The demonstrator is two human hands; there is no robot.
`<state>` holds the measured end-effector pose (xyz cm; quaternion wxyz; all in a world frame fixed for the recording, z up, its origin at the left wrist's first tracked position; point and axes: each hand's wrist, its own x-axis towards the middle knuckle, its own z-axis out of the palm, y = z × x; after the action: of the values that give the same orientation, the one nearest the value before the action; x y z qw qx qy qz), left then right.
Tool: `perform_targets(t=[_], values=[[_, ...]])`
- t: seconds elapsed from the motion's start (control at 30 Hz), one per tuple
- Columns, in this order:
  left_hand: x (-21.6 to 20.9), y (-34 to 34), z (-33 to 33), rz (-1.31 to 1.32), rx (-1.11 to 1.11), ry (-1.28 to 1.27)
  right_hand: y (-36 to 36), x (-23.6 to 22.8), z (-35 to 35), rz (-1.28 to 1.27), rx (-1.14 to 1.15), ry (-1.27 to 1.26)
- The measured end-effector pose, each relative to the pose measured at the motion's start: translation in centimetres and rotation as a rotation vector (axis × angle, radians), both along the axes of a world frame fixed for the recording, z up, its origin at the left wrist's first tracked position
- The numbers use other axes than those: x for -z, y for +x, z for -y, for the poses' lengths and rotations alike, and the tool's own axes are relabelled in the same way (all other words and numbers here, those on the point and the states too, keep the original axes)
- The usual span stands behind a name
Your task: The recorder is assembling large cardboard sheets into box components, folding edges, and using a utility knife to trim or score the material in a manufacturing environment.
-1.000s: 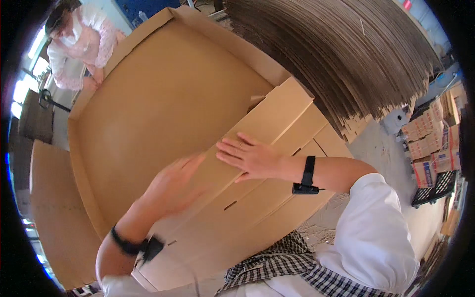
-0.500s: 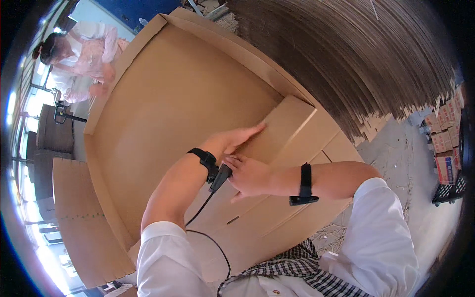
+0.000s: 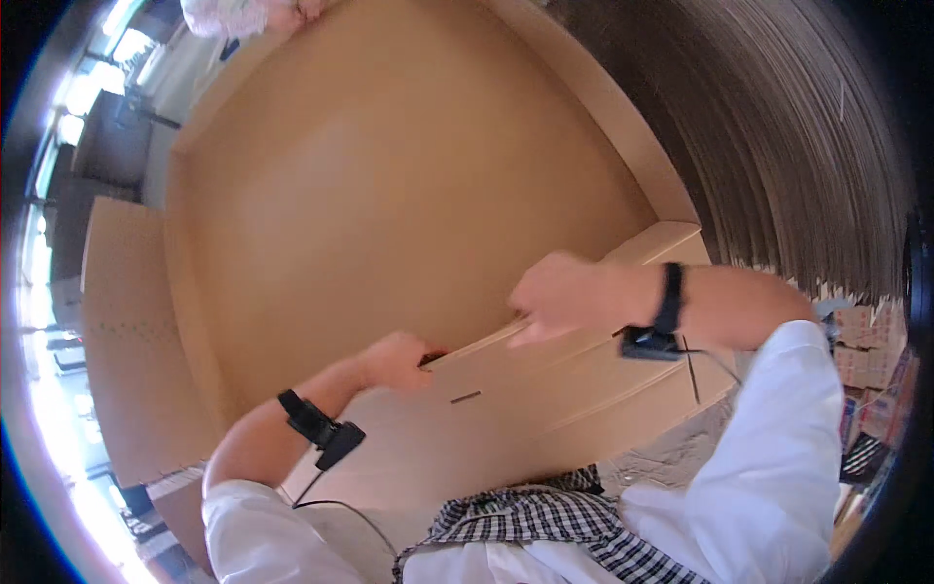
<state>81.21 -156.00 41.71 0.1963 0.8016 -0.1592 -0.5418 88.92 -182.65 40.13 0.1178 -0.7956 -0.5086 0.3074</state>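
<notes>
A large, shallow cardboard box lies open before me, with raised walls along its far and side edges. Its near side is a wide slotted cardboard flap, folded up toward the box. My left hand is closed over the flap's upper edge, left of the middle; its fingertips are partly hidden. Farther right, my right hand curls its fingers over the same edge, slightly blurred. Black straps with small dark devices sit on both wrists.
Tall stacks of flat cardboard rise at the right. Another person's hand is at the box's far left edge. A cardboard sheet stands at the left. Printed cartons are at far right.
My hands have moved apart, the left toward the near left, the right up and right, onto the flap's edge. The near right flap has been folded up. My view has shifted nearer.
</notes>
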Motion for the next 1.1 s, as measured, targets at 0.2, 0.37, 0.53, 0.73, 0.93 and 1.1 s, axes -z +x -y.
perform_targets(t=[0.2,0.37,0.53,0.73,0.93,1.1], values=[[1.1,-2.5,0.0,0.146,-0.040,-0.010,5.2,0.8,11.0,-0.040,0.136,-0.254],[1.4,-3.4,-0.2,0.127,-0.113,0.034,7.7,0.9,11.1,-0.488,0.026,-0.491],[1.3,-5.6,-1.6,0.223,-0.151,-0.029,5.4,0.3,10.5,-0.338,0.044,-0.473],[2.4,-4.3,-0.5,0.207,-0.167,-0.175,7.4,-0.5,9.9,-0.507,-0.011,-0.504],[2.2,-5.5,-1.6,0.098,-0.321,-0.209,5.7,-0.3,10.9,-0.259,0.172,-0.495],[1.2,-8.6,-6.8,0.097,-0.308,0.035,6.3,-1.9,10.7,-0.297,0.064,-0.557]])
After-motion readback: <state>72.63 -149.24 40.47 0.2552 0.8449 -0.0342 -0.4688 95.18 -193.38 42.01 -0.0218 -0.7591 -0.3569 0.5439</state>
